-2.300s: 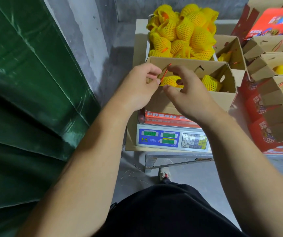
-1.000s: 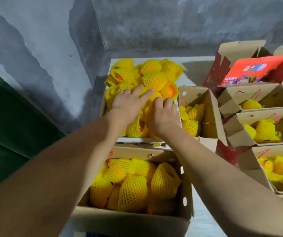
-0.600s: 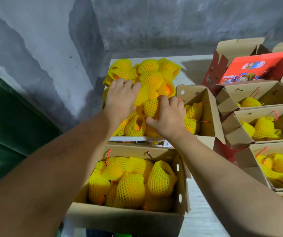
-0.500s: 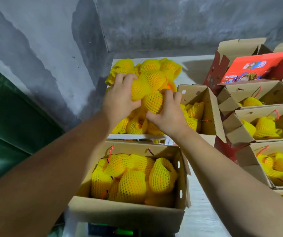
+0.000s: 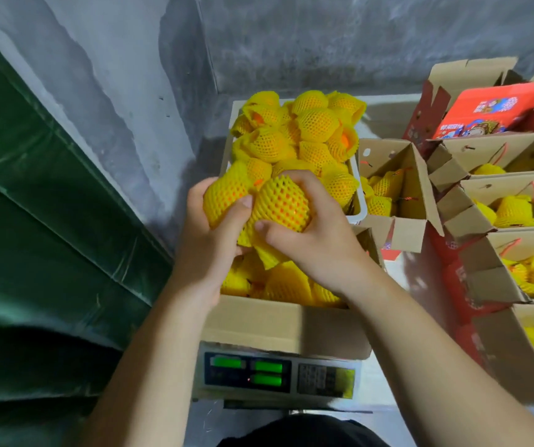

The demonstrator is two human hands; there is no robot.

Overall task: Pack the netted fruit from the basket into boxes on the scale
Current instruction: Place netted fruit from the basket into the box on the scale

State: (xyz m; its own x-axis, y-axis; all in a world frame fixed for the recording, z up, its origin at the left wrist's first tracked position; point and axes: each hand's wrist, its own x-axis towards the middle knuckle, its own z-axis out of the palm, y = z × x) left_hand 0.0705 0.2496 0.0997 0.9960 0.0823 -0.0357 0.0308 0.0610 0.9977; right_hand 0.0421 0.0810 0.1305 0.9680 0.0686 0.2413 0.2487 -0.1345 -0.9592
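Left hand (image 5: 209, 240) and right hand (image 5: 311, 233) each grasp a yellow foam-netted fruit (image 5: 280, 203), touching, above brown cardboard box (image 5: 285, 327); white plastic basket (image 5: 357, 204) rim at 12 o'clock.

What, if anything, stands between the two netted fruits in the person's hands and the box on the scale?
Nothing visible. The left hand and right hand each hold a netted fruit directly above the open box, already holding fruit, on the scale.
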